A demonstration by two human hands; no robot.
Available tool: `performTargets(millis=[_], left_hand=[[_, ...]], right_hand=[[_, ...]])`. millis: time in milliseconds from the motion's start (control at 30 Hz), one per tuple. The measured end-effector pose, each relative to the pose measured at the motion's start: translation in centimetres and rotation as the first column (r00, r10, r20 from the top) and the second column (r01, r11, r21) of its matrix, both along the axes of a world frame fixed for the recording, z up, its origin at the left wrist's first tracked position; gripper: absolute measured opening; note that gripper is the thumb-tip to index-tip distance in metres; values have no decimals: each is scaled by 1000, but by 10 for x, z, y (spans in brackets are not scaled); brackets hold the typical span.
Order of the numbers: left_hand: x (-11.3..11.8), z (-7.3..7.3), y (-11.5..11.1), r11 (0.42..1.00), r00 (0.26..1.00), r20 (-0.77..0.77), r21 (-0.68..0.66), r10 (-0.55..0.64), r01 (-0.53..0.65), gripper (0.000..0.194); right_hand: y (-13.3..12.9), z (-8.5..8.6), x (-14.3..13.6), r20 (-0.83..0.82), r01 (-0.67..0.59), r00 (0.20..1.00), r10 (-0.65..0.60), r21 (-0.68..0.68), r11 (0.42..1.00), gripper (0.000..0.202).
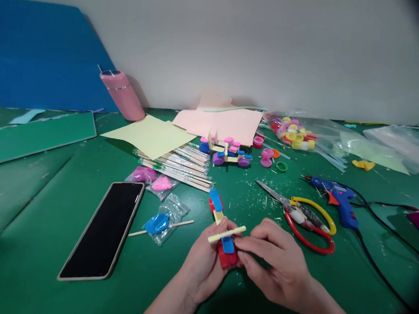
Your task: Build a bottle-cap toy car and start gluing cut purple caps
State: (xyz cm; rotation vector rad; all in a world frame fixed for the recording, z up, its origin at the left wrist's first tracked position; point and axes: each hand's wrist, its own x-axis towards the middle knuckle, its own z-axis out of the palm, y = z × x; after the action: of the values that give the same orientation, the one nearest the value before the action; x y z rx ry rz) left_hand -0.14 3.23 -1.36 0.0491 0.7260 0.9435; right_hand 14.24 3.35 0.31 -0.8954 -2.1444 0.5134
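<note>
Low in the middle of the head view, my left hand (pixel 204 260) is closed round a small toy car (pixel 228 245) made of red and blue pieces on pale sticks. A short cream stick (pixel 226 234) lies across it. My right hand (pixel 277 263) pinches at the car's right side with thumb and index finger, and its fingertips partly hide what they touch. Just left of my hands, blue clay (pixel 157 223) sits on a clear wrapper with a thin stick running beneath it. Behind the car stand finished-looking small cars (pixel 230 157) with purple wheels and pink and blue pieces.
Scissors (pixel 298 213) and a blue glue gun (pixel 337 196) with its cable lie to the right. A phone (pixel 102 231) rests at left. Wrapped sticks (pixel 181 165), yellow paper (pixel 150 135), bottle caps (pixel 266 157) and a pink tumbler (pixel 123 95) are farther back.
</note>
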Motion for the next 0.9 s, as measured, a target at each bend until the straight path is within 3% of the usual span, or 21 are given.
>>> performTargets(millis=[333,467,600,733,900], left_hand=[[-1,-7,-3,990,990,8,29,-140,139,27],[-1,-4,-2,993,994,6,40,-109,109,26],[0,-1,-1,997,999,-23,72,-30,31,24],[1,-1,-1,988,996,-69,142,64,-54,24],[1,-1,-3,976,986,-133,206,101,-72,20]], right_hand=[[9,7,5,236,-169,957,167,-13,986,20],[6,10,7,180,-178,966,188,-68,982,26],[-3,6,2,-34,-44,999,37,-227,973,21],[-7,2,-10,-86,137,977,-193,-439,888,7],[-6,6,-22,-67,159,972,-225,-517,841,9]])
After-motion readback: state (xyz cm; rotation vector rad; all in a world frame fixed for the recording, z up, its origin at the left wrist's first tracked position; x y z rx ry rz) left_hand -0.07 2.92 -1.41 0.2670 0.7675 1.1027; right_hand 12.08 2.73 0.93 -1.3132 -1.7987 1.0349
